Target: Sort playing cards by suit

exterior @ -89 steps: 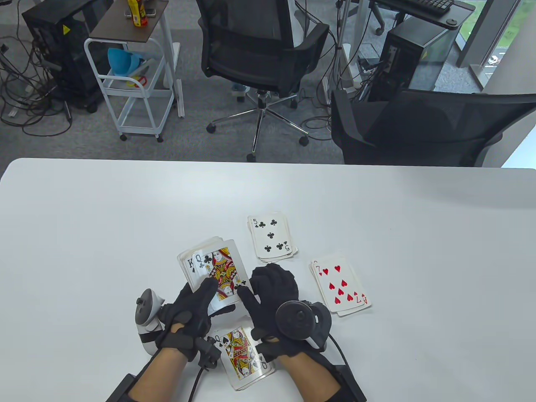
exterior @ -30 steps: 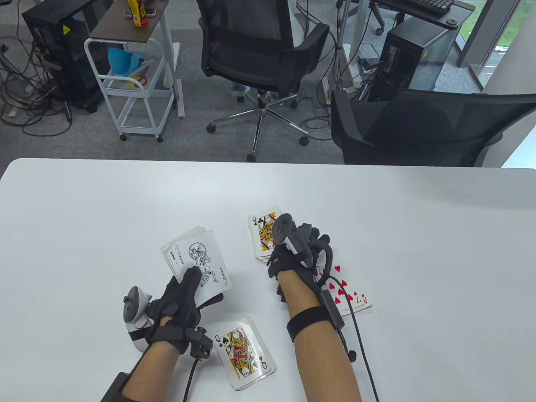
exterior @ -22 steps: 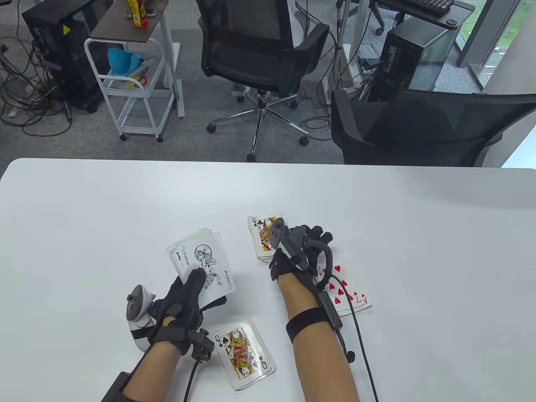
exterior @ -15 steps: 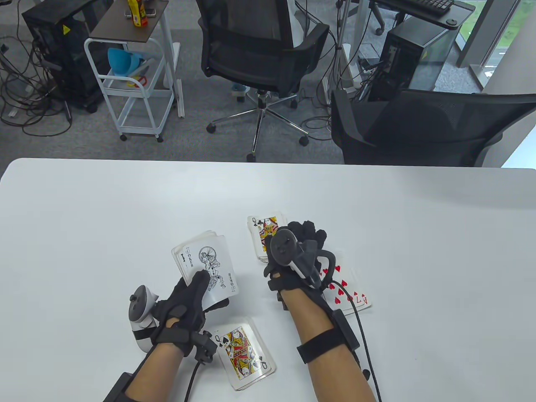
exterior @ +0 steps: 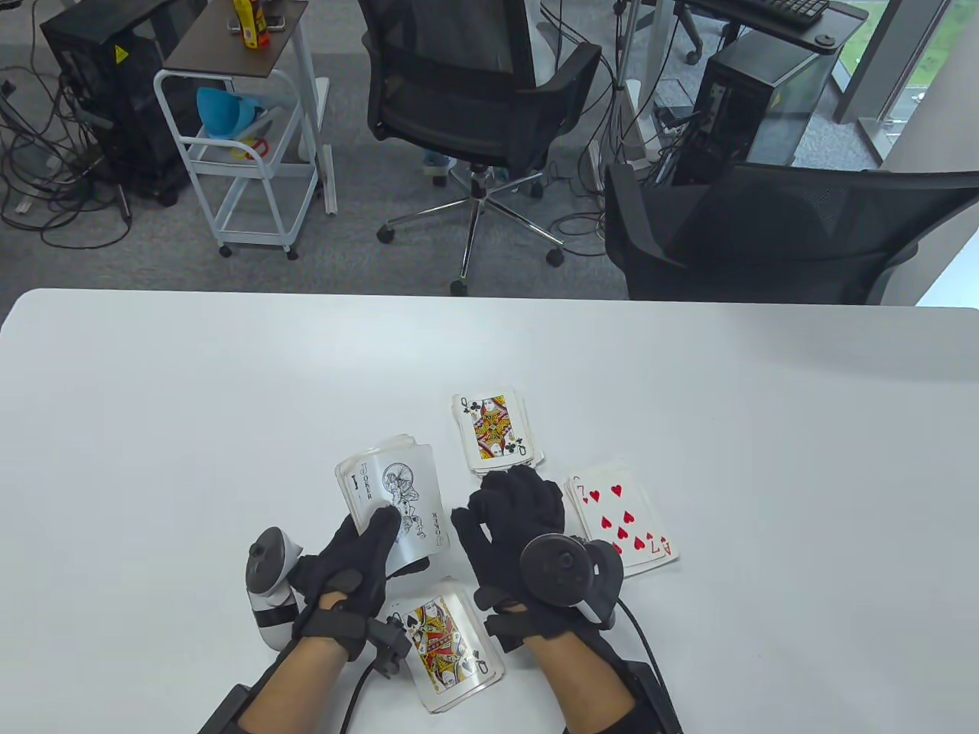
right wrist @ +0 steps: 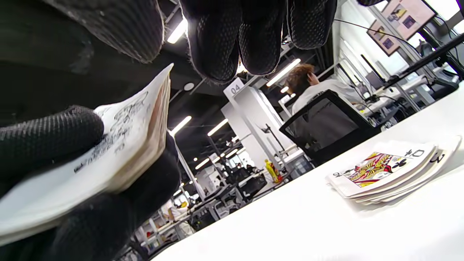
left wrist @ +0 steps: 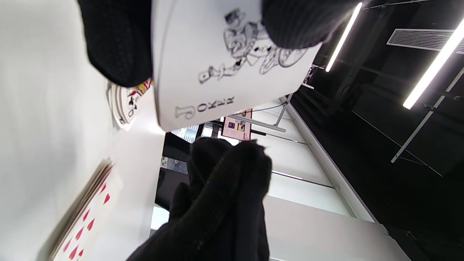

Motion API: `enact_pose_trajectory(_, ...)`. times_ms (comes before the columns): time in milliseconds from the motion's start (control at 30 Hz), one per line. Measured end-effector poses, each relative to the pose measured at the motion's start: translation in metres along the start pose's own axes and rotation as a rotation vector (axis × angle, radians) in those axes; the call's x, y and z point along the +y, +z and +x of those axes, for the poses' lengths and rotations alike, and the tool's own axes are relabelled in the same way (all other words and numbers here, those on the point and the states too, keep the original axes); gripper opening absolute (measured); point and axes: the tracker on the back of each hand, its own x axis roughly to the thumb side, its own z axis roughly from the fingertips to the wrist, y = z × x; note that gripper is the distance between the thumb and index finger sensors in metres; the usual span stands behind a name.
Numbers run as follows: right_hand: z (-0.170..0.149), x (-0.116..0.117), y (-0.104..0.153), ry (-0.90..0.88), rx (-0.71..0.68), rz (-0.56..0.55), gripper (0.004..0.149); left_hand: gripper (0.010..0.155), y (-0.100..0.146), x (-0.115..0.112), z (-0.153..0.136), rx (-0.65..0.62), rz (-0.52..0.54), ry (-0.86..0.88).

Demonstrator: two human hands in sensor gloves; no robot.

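Lower cards of the held deck (exterior: 398, 493) hidden under the face-up joker; spade pile (exterior: 447, 646) partly covered by both wrists. Left hand (exterior: 352, 562) grips deck, thumb on top. Right hand (exterior: 509, 520) holds nothing, fingers loosely curled just beside deck. Club pile (exterior: 496, 430) beyond, heart pile (exterior: 623, 524) right, tracker overlapping its near corner. Bare table (exterior: 229, 397) far and left.

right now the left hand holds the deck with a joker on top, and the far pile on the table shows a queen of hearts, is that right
Not quite. The left hand does hold the deck with a joker on top, but the far pile shows a queen of clubs, not hearts. The table view shows the black club beside the Q; the hearts pile, topped by a seven, lies nearer and to the right.
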Motion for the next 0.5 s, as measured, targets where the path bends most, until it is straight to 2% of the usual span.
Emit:
enact_pose_trajectory(133, 0.004, 0.007, 0.003, -0.038, -0.011, 0.035, 0.053, 0.055, 0.0, -0.002, -0.002, 0.007, -0.016, 0.007)
enact_pose_trajectory(300, 0.009, 0.015, 0.006, -0.003, 0.001, 0.102, 0.062, 0.054, -0.002, -0.006, -0.008, 0.031, -0.049, 0.046)
enact_pose_trajectory(500, 0.014, 0.02, 0.008, 0.014, -0.011, 0.083, 0.06, 0.053, 0.0, -0.008, -0.012, 0.046, -0.072, 0.103)
